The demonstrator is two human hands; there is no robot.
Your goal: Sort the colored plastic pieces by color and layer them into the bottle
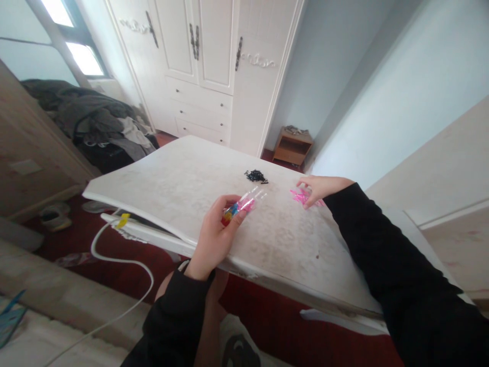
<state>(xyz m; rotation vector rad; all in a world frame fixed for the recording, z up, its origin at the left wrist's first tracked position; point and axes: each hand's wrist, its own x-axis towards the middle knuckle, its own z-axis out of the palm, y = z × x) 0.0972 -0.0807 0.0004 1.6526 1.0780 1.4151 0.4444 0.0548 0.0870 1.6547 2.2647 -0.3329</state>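
Note:
My left hand is closed round a small clear plastic bag above the near edge of the white table. Pink, blue, yellow and red bits show inside the bag; their exact kind is too small to tell. My right hand is at a loose pile of small pink pieces on the right part of the table. Its thumb and forefinger are curved and apart at the pile, which the hand partly hides. Between and beyond both hands lies a heap of small black pieces.
A white cable hangs by the table's left near edge, close to yellow tape. Behind the table stand a white wardrobe and a small wooden cabinet. Clothes are piled at the left. My legs are under the table edge.

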